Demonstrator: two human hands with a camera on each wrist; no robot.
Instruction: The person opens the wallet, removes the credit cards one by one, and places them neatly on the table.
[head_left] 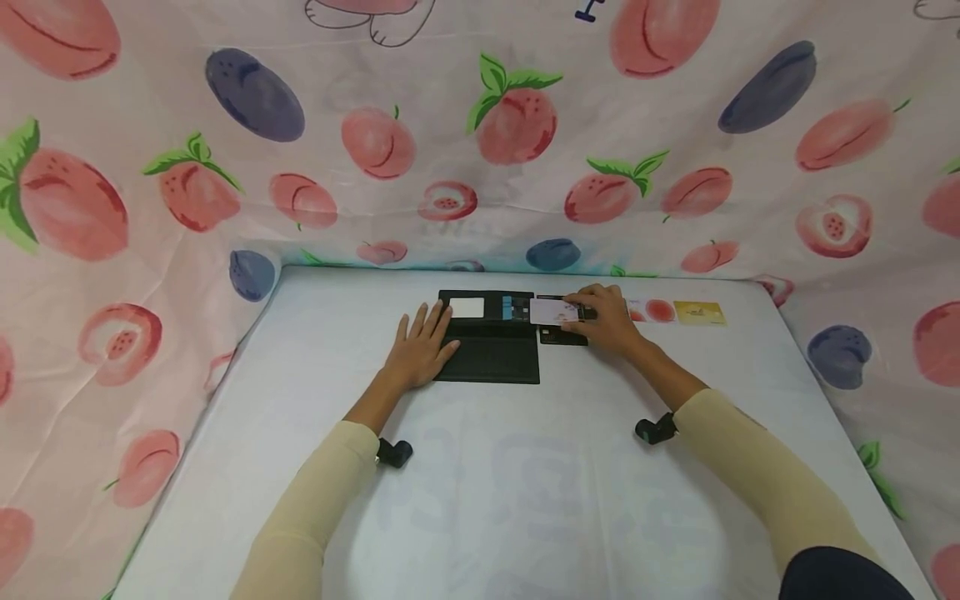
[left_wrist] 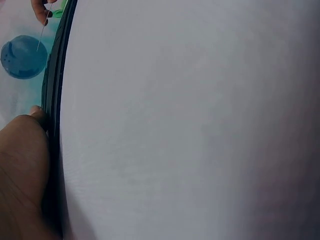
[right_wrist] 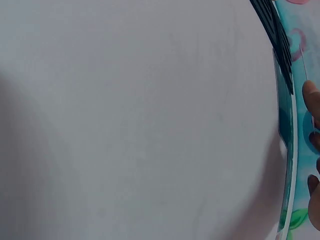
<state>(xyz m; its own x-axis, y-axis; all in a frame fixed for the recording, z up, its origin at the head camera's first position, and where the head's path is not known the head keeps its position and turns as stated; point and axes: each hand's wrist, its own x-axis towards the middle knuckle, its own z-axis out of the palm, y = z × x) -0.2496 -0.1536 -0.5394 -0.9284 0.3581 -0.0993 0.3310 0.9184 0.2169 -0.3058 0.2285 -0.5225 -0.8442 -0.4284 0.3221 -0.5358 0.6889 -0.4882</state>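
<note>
A black wallet (head_left: 491, 357) lies unfolded on the white table, with a white panel (head_left: 468, 308) and a blue card (head_left: 507, 308) showing in its upper half. My left hand (head_left: 420, 348) rests on the wallet's left side, fingers extended. At the wallet's right edge, my right hand (head_left: 609, 321) pinches a pale printed card (head_left: 553, 312) by its right end. In the left wrist view that card appears as a thin line, raised above the wallet. A black card (head_left: 562, 336) lies below it, partly hidden. Right wrist view: only fingertips (right_wrist: 312, 95) show.
Right of my right hand lie a card with a red circle (head_left: 660, 311) and a gold card (head_left: 700, 313), in a row. A fruit-print cloth (head_left: 450, 242) hangs behind the white table (head_left: 510, 467) and along its sides.
</note>
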